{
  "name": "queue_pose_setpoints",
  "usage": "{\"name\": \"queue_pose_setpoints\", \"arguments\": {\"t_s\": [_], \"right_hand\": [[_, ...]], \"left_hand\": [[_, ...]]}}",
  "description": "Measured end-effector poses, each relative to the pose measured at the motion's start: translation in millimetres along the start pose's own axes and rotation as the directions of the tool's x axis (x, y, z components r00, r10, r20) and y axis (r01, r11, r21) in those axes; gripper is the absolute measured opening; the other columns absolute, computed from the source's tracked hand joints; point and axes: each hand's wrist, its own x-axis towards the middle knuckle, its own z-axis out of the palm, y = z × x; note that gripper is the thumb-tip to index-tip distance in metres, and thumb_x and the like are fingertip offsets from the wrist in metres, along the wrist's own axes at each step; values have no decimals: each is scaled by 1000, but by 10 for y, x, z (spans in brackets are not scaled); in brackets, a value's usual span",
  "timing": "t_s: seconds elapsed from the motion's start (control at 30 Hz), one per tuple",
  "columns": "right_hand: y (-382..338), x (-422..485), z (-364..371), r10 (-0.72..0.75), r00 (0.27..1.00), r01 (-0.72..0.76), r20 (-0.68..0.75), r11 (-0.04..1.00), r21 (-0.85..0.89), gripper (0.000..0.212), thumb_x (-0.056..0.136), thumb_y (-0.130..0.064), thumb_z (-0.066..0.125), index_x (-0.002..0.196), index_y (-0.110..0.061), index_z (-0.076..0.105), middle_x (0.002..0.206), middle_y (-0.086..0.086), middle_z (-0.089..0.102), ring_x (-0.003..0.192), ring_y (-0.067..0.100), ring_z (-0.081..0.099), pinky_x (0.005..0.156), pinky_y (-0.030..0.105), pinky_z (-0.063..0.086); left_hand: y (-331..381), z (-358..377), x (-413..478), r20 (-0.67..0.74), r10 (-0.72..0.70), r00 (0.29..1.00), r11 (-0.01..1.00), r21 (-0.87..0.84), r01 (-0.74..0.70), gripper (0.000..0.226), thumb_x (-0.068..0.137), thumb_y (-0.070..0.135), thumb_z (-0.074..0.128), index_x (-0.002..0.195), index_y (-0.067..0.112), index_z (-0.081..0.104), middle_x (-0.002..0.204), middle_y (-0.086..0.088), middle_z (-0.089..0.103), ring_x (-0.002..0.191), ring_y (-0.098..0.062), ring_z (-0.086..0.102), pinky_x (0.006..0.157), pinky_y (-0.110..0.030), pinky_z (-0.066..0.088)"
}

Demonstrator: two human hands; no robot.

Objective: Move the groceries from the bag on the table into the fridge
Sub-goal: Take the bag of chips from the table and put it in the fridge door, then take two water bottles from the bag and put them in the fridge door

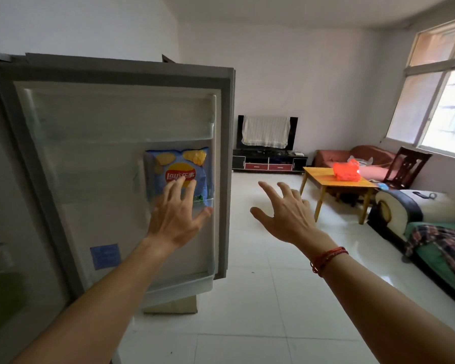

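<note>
The fridge door (95,132) stands open on the left, its inner side facing me. A blue bag of chips (180,169) stands upright in the door's shelf. My left hand (175,214) lies flat with straight fingers against the lower part of the chips bag. My right hand (286,214) hovers in the air to the right of the door, fingers spread, holding nothing. Far across the room an orange-red grocery bag (347,170) sits on a yellow wooden table (323,179).
A white tiled floor (260,298) stretches between the fridge and the table. A dark chair (407,166) and a pink sofa (352,156) stand behind the table. A black couch with a plaid cloth (431,232) lines the right wall. A TV stand (268,161) is at the back.
</note>
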Motion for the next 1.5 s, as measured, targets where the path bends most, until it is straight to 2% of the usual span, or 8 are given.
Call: {"name": "queue_pose_setpoints", "arguments": {"t_s": [0.1, 0.3, 0.47, 0.63, 0.87, 1.03, 1.5], "right_hand": [[169, -139, -80, 77, 997, -78, -23, 996, -49, 73, 95, -66, 43, 158, -39, 17, 161, 15, 27, 141, 37, 35, 105, 50, 39], [425, -488, -206, 215, 975, -220, -57, 968, -120, 72, 93, -68, 45, 156, -39, 22, 153, 9, 36, 131, 33, 42, 98, 48, 42], [536, -824, -312, 331, 938, -344, -100, 923, -175, 71, 92, -68, 45, 154, -41, 24, 150, 9, 39, 128, 32, 45, 94, 45, 42], [619, -1215, -432, 414, 903, -430, -116, 874, -227, 71, 93, -68, 44, 155, -39, 24, 145, 8, 41, 121, 29, 47, 91, 43, 43], [898, -1638, -636, 526, 837, -547, -150, 800, -246, 72, 94, -67, 44, 156, -39, 22, 147, 10, 38, 127, 30, 44, 98, 45, 41], [1098, -1735, -674, 560, 814, -580, -154, 780, -235, 73, 93, -68, 43, 156, -39, 20, 153, 11, 33, 134, 32, 39, 104, 50, 38], [1731, -1735, -800, 527, 842, -539, -114, 823, -178, 74, 93, -66, 47, 157, -40, 18, 160, 12, 25, 142, 34, 30, 106, 55, 37]], "left_hand": [[149, 158, 99, 27, 52, 998, 996, -72, -50, 94, 81, 76, 23, 150, 14, 34, 157, -13, 30, 144, -32, 26, 112, -51, 35], [442, 383, 208, 27, 238, 971, 965, -122, -233, 85, 86, 73, 31, 144, 11, 41, 149, -17, 41, 138, -35, 37, 106, -53, 39], [647, 517, 194, 46, 361, 932, 920, -182, -347, 84, 87, 73, 29, 146, 14, 41, 153, -15, 37, 141, -35, 35, 107, -53, 37], [942, 609, 137, 42, 451, 891, 866, -263, -426, 79, 86, 71, 35, 140, 15, 47, 147, -17, 45, 134, -37, 44, 100, -54, 44], [1456, 648, 66, -9, 545, 838, 796, -308, -521, 76, 85, 69, 36, 137, 15, 49, 144, -17, 47, 131, -36, 45, 96, -51, 47], [1679, 684, 26, -14, 570, 821, 778, -312, -546, 75, 86, 68, 35, 136, 14, 50, 143, -18, 48, 130, -37, 46, 94, -50, 47], [2260, 882, 96, -10, 581, 814, 780, -280, -560, 75, 86, 67, 36, 138, 14, 49, 142, -17, 49, 129, -38, 48, 90, -53, 49]]}}
